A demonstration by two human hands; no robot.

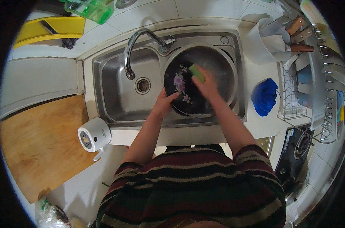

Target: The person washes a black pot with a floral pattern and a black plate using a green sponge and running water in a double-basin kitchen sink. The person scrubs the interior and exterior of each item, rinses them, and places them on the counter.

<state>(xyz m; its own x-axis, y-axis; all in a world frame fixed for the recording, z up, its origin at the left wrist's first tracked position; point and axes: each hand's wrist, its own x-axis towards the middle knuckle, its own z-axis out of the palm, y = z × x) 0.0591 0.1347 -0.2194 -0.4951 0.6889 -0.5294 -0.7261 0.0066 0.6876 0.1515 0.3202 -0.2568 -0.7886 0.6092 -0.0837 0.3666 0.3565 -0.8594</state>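
Note:
A large round dark lid or plate (201, 94), black with a purple flower pattern, lies tilted over the right bowl of the steel sink. On its left edge my left hand (164, 104) has hold, thumb on the upper face. My right hand (208, 85) presses a green sponge (197, 73) near the flowers; slight blur covers its fingers. Beneath and around the dark piece shows a wide metal basin (228, 57). The chrome faucet (129, 51) arches over the left sink bowl (118, 97), and no water stream is visible.
On the right stand a white container (256, 45) with wooden-handled knives, a crumpled blue cloth or bag (265, 97), a wire dish rack (292, 111) and a black gas stove (289, 159). A white appliance or canister (95, 135) and a wooden board (47, 145) are at the left.

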